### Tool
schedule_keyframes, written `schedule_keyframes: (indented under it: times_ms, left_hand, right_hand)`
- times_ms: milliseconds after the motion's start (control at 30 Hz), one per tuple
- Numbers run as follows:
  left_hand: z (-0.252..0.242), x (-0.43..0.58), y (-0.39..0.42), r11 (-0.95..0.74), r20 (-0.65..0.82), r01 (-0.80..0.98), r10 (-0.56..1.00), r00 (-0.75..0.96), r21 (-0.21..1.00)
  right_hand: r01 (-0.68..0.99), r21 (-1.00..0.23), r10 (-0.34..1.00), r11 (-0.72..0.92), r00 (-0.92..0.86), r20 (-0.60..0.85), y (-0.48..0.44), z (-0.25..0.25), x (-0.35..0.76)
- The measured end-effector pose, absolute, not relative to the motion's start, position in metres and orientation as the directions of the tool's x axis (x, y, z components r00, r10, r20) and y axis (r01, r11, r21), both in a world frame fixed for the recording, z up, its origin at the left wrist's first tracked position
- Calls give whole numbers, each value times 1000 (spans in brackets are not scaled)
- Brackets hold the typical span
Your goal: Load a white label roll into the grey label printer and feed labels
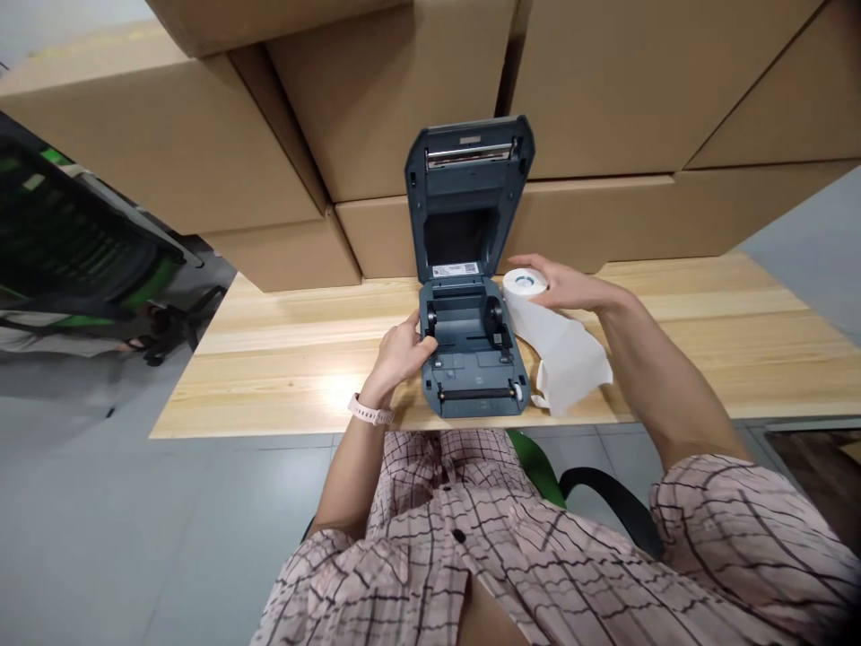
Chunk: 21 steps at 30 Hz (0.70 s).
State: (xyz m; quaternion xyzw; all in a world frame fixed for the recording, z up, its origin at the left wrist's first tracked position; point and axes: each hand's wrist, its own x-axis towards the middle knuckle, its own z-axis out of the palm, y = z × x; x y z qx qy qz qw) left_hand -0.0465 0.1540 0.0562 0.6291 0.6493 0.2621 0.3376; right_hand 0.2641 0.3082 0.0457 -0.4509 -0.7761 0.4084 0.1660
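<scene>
A dark grey label printer (464,359) rests on the wooden table with its lid (464,197) raised, baring the inside and the roller at its front. No roll sits between the black holders in its bay. My left hand (402,352) grips the printer's left side wall, thumb over the rim, the other fingers partly hidden behind it. Just right of the printer, my right hand (569,283) is closed around a white label roll (525,283) with a blue-ringed core. A loose strip of label paper (571,359) trails from the roll toward the table's front edge.
Stacked cardboard boxes (592,99) line the back of the wooden table (282,359). To the left, a dark chair (73,233) stands on the grey floor (202,529). A green seat (536,465) shows below the table's front edge.
</scene>
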Motion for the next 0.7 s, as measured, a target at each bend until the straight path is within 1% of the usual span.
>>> schedule_keyframes:
  times_ms: [67, 133, 267, 300, 367, 433, 500, 600, 700]
  left_hand:
    - [55, -47, 154, 71, -106, 639, 994, 17, 766]
    - [53, -48, 154, 79, -111, 634, 994, 11, 769]
    - [49, -48, 155, 81, -114, 633, 993, 11, 770]
    - [49, -48, 156, 77, -112, 634, 994, 16, 769]
    - [49, -48, 156, 70, -110, 634, 994, 24, 770]
    - [48, -49, 156, 67, -105, 629, 994, 24, 775]
    - [48, -49, 156, 64, -97, 618, 995, 20, 784]
    - [46, -48, 156, 54, -83, 602, 996, 21, 797]
    - [44, -48, 155, 47, -76, 587, 997, 25, 808]
  right_hand:
    - [528, -824, 843, 207, -524, -124, 304, 41, 268]
    - [465, -869, 852, 171, -513, -106, 296, 39, 280]
    - [262, -958, 885, 114, -465, -22, 269, 32, 324]
    - [225, -970, 890, 87, -456, -26, 260, 29, 333]
    - [193, -981, 882, 12, -464, -80, 243, 23, 344]
    - [194, -980, 862, -49, -487, -139, 231, 15, 342]
    - [226, -972, 864, -63, -475, -166, 227, 7, 332]
    - [336, -942, 899, -3, -411, -149, 232, -1, 312]
    - [436, -898, 907, 68, -402, -127, 234, -1, 299]
